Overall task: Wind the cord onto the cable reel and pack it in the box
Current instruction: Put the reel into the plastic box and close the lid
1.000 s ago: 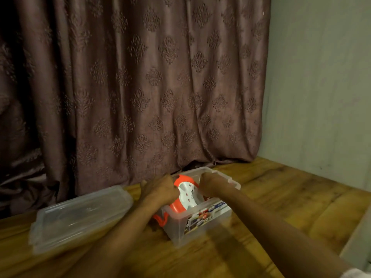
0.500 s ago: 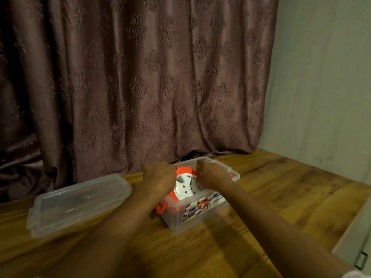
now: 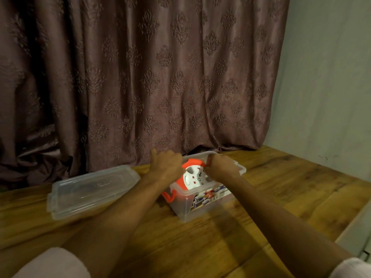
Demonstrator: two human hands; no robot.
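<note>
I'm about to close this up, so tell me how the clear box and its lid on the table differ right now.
The clear plastic box is deep and stands upright with the orange-and-white cable reel inside; the lid is shallow, lies flat and carries nothing. The left hand and right hand are at the box, while the lid sits untouched to its left. The box bears a printed label; no label shows on the lid. Both are see-through plastic on the wooden table.

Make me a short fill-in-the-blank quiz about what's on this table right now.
1. The cable reel sits inside the clear ____.
2. The lid lies on the table to the box's ____.
3. The reel is white and ____.

Missing words: box; left; orange
</note>
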